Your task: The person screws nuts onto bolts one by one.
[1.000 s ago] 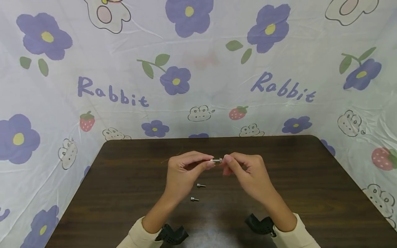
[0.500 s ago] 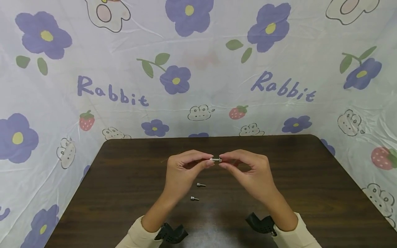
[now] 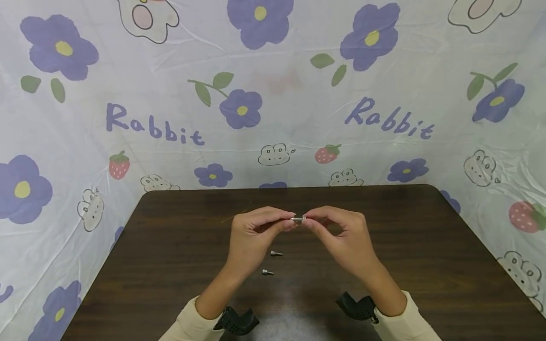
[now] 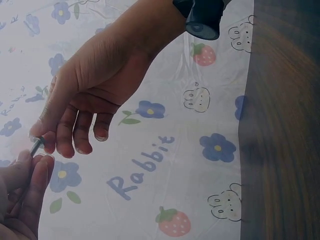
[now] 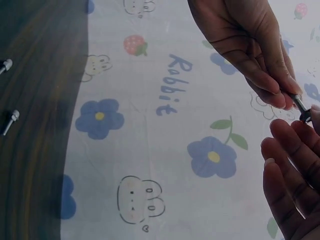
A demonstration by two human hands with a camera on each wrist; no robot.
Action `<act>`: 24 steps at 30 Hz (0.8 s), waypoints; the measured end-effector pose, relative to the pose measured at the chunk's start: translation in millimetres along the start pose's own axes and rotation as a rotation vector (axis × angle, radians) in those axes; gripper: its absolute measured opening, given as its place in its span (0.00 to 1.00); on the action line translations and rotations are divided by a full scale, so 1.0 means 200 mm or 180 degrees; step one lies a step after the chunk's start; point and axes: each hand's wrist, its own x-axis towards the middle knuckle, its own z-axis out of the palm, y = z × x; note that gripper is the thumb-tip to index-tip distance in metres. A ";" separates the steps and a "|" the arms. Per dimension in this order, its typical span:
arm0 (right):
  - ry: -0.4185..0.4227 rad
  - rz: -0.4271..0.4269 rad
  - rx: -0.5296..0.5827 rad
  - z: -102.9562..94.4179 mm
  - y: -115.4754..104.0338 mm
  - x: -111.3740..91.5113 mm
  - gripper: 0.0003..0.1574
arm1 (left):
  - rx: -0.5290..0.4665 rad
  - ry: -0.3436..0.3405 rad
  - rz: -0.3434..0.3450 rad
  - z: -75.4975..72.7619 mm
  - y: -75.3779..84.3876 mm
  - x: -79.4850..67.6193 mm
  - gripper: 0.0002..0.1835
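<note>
In the head view my left hand (image 3: 253, 237) and right hand (image 3: 341, 232) meet above the table, with a small metal bolt (image 3: 298, 219) between their fingertips. The left thumb and index finger pinch one end of it. At the other end the right thumb and index finger pinch a wider ring-like piece (image 5: 305, 116), seen in the right wrist view around the bolt's shaft. The left wrist view shows the bolt (image 4: 36, 146) slanting between both hands, its ends covered by fingertips. The right hand's other fingers are spread loosely. Two similar bolts (image 3: 276, 254) (image 3: 268, 272) lie below on the table.
The dark wooden table (image 3: 170, 265) reaches back to a white cloth (image 3: 294, 118) printed with flowers and rabbits. Black camera mounts (image 3: 236, 321) sit on both wrists beside light sleeves (image 3: 192, 322).
The right hand's curled fingers have straightened, and its thumb and index finger now pinch the bolt's right end from above and below. The left hand has hardly moved.
</note>
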 end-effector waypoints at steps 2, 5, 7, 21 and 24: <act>-0.0015 0.0084 0.0052 0.01 0.00 0.00 0.09 | 0.0019 -0.0005 0.0021 0.00 0.00 0.00 0.08; -0.0028 0.0136 0.0102 0.02 0.00 0.00 0.11 | 0.0037 -0.0032 0.0039 0.00 0.00 0.00 0.08; -0.0017 0.0165 0.0051 0.02 0.00 -0.01 0.15 | 0.0057 -0.0043 0.0039 0.00 0.00 0.00 0.08; -0.0123 -0.0114 0.0028 -0.04 0.01 0.00 0.28 | 0.0023 -0.0017 -0.0002 -0.01 -0.01 -0.01 0.08; -0.0137 -0.0129 0.0018 -0.03 0.00 0.00 0.25 | -0.0003 -0.0035 -0.0002 0.00 -0.01 -0.01 0.08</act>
